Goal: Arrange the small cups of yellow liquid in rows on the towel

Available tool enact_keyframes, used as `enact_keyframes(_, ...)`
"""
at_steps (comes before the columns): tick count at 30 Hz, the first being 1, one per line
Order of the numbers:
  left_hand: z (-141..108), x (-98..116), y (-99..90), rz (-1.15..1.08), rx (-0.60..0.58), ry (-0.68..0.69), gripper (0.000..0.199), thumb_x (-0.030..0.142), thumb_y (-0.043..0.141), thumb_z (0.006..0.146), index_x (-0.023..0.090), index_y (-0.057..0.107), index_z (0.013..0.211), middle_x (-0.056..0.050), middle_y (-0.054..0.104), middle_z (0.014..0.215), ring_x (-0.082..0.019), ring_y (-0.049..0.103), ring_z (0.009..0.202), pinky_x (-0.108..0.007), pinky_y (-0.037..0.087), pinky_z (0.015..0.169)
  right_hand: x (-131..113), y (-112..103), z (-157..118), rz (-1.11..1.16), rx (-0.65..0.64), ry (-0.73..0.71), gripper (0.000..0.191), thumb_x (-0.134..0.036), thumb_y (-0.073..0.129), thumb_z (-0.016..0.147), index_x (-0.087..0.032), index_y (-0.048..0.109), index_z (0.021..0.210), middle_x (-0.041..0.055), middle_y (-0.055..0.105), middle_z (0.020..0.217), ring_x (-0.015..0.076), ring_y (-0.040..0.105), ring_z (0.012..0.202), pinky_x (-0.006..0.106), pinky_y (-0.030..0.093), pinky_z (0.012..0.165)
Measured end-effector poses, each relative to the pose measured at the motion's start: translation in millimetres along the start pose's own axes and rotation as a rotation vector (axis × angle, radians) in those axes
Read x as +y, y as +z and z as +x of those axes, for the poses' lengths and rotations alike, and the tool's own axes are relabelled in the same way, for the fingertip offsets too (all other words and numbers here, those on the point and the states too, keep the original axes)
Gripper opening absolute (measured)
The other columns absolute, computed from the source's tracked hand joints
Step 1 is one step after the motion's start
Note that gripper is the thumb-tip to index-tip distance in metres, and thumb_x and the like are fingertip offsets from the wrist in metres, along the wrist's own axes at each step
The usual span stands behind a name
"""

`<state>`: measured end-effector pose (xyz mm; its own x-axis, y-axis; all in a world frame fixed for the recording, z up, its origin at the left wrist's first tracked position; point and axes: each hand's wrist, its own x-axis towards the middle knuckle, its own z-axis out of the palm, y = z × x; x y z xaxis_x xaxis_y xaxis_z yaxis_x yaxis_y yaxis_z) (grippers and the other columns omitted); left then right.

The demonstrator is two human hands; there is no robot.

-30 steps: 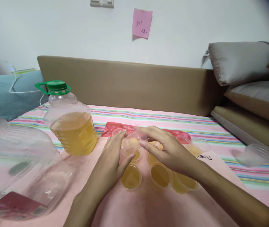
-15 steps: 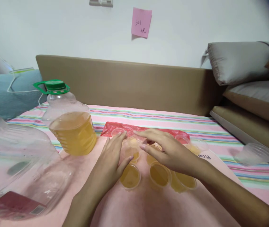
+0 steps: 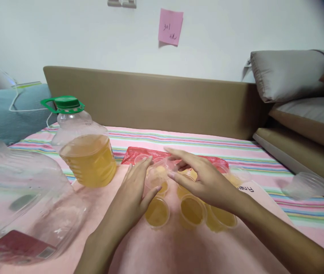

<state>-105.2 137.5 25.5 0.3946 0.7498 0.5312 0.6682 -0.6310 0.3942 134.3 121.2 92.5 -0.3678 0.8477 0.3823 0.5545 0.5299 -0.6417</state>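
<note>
A clear plastic lid [image 3: 162, 170] sits slightly tilted over a cup in the middle of the group, between my two hands. My left hand [image 3: 137, 186] has its fingers along the left rim and its thumb at the near edge. At the right rim, the thumb and bent fingers of my right hand [image 3: 199, 175] close on the lid, with the index finger raised. Clear cups of yellow liquid stand close by: one near cup [image 3: 157, 213], a middle cup [image 3: 192, 210] and a right cup [image 3: 223, 217]. More cups are partly hidden behind my hands.
A green-capped bottle [image 3: 89, 160] of yellow liquid stands at left, behind a large clear container [image 3: 30, 201]. Red plastic film [image 3: 130, 154] lies behind the cups. Nested clear cups [image 3: 307, 185] lie at right on the striped sheet. Cushions [image 3: 296, 76] are stacked at far right.
My right index finger has lifted up and away from the lid, and the right hand's fingers have spread a little. My left hand and the cups have barely moved.
</note>
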Motion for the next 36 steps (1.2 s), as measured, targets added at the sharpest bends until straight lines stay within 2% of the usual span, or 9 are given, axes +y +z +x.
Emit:
enact_keyframes(2,0.4,0.9,-1.2,-0.012,-0.001,-0.006,0.061,0.041,0.060,0.105,0.027,0.032,0.157,-0.015,0.053,0.159,-0.034,0.052,0.147,-0.059,0.048,0.118,-1.0,0.1,-0.3,0.002,0.015,0.011,0.071,-0.035,0.069,0.102,-0.040,0.037,0.165,0.0027,0.067,0.135,0.0217,0.067,0.104,0.044,0.058,0.094)
enact_keyframes(6,0.7,0.8,-1.4,-0.015,0.002,-0.002,0.063,0.040,0.062,0.104,0.028,0.032,0.157,-0.015,0.052,0.159,-0.034,0.051,0.148,-0.060,0.046,0.120,-2.3,0.2,-0.3,-0.026,-0.022,-0.025,0.044,-0.034,0.067,0.104,-0.036,0.061,0.147,0.0035,0.069,0.128,0.0224,0.067,0.106,0.043,0.058,0.095)
enact_keyframes(12,0.4,-0.4,0.9,-0.007,0.003,0.006,0.064,0.040,0.063,0.104,0.028,0.031,0.158,-0.015,0.052,0.160,-0.034,0.049,0.149,-0.061,0.045,0.120,-1.7,-0.3,-0.4,-0.018,-0.038,-0.028,0.039,-0.031,0.066,0.105,-0.036,0.063,0.143,0.0012,0.068,0.132,0.0210,0.066,0.109,0.041,0.058,0.097)
enact_keyframes(19,0.4,-2.5,1.6,0.013,0.022,0.021,0.064,0.038,0.063,0.104,0.028,0.031,0.158,-0.015,0.049,0.162,-0.035,0.046,0.153,-0.061,0.044,0.122,-1.5,2.7,-2.8,-0.048,-0.031,0.001,0.067,-0.033,0.061,0.106,-0.045,0.033,0.166,0.0040,0.066,0.133,0.0226,0.068,0.102,0.049,0.059,0.095)
enact_keyframes(22,0.4,-3.0,1.5,0.002,0.009,0.028,0.065,0.039,0.062,0.105,0.029,0.029,0.159,-0.015,0.049,0.163,-0.034,0.046,0.152,-0.061,0.043,0.122,-1.6,3.3,-3.0,-0.025,0.009,0.010,0.082,-0.034,0.064,0.105,-0.044,0.016,0.171,0.0055,0.066,0.134,0.0245,0.067,0.107,0.051,0.059,0.098)
enact_keyframes(26,-0.6,-3.9,4.2,-0.017,0.011,0.016,0.064,0.042,0.060,0.105,0.030,0.029,0.160,-0.015,0.048,0.164,-0.035,0.045,0.154,-0.062,0.043,0.123,-3.2,1.8,-1.5,-0.059,-0.043,-0.036,0.050,-0.033,0.062,0.106,-0.041,0.053,0.155,0.0040,0.067,0.128,0.0231,0.066,0.108,0.046,0.058,0.097)
enact_keyframes(29,-2.0,-5.5,7.8,-0.019,0.010,0.003,0.063,0.044,0.060,0.105,0.029,0.030,0.159,-0.015,0.048,0.164,-0.034,0.045,0.153,-0.061,0.044,0.122,-4.7,1.3,-1.2,-0.050,-0.030,-0.003,0.049,-0.031,0.063,0.106,-0.038,0.055,0.154,0.0039,0.067,0.128,0.0223,0.065,0.107,0.045,0.057,0.096)
enact_keyframes(33,-2.7,-6.3,9.8,0.005,0.014,0.004,0.068,0.043,0.060,0.105,0.030,0.025,0.162,-0.015,0.044,0.167,-0.035,0.039,0.157,-0.061,0.042,0.124,-4.7,1.4,-1.2,-0.041,-0.045,-0.012,0.032,-0.029,0.064,0.104,-0.032,0.069,0.136,0.0039,0.069,0.123,0.0211,0.066,0.105,0.042,0.056,0.096)
enact_keyframes(36,-1.1,-4.0,7.4,0.011,0.048,0.039,0.073,0.041,0.063,0.103,0.031,0.022,0.163,-0.015,0.039,0.170,-0.035,0.037,0.159,-0.061,0.040,0.125,-3.8,1.5,-0.4,-0.038,-0.031,0.002,0.033,-0.030,0.063,0.105,-0.030,0.067,0.138,0.0040,0.069,0.124,0.0214,0.066,0.107,0.043,0.056,0.097)
